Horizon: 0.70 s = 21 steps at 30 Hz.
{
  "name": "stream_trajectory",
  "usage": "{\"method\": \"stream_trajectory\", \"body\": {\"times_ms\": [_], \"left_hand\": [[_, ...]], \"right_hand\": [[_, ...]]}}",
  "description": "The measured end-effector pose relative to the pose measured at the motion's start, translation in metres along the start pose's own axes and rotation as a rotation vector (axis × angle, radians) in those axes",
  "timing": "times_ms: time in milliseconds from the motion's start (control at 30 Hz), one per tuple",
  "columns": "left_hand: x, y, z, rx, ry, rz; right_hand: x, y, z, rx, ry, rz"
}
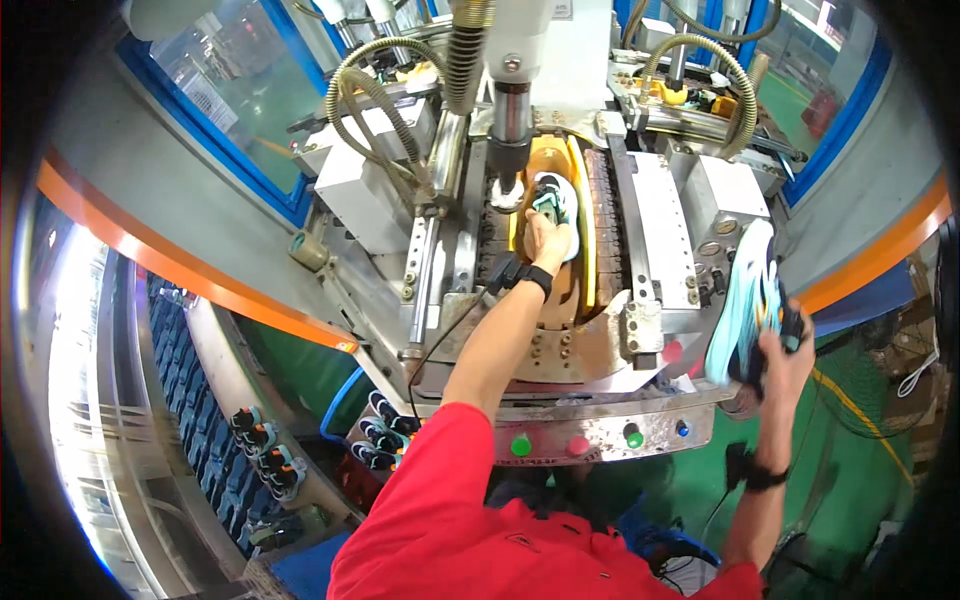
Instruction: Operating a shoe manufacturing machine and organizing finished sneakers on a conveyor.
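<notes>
My left hand [548, 240] reaches forward into the press machine and rests on a white and teal shoe [555, 198] that lies in the yellow mould bed [584, 250]. A metal ram [510, 120] hangs just above the shoe's far end. My right hand [780, 352] is raised at the machine's right side and grips a second shoe with a pale blue sole [745, 300], held upright with the sole facing me. Both wrists wear black bands.
The grey metal press has a front panel with green [520, 444], pink [578, 444] and blue buttons near my chest. Ribbed hoses [372, 80] loop above. Several finished shoes [262, 440] sit on a rack at lower left. An orange rail [180, 270] runs along the left.
</notes>
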<state>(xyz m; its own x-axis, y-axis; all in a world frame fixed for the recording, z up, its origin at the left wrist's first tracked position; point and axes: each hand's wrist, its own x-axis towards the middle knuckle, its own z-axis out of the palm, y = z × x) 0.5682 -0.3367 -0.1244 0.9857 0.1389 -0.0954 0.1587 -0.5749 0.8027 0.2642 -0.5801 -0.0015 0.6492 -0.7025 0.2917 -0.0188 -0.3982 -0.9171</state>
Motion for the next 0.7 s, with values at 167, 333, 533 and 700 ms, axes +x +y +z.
{"method": "stream_trajectory", "body": {"times_ms": [167, 333, 533, 700], "left_hand": [[-0.075, -0.022, -0.088, -1.010, -0.481, -0.396], [-0.205, -0.053, -0.208, -1.102, -0.408, -0.352], [-0.334, -0.086, -0.321, -0.989, 0.072, -0.350], [-0.435, -0.130, -0.335, -1.001, 0.526, -0.466]], "right_hand": [[0.109, -0.066, 0.117, -0.481, -0.305, 0.064], [0.118, -0.081, 0.284, -0.800, -0.817, 0.016], [0.082, 0.044, 0.400, -0.711, -0.571, -0.222], [0.053, 0.028, 0.409, -0.728, -0.500, -0.129]]}}
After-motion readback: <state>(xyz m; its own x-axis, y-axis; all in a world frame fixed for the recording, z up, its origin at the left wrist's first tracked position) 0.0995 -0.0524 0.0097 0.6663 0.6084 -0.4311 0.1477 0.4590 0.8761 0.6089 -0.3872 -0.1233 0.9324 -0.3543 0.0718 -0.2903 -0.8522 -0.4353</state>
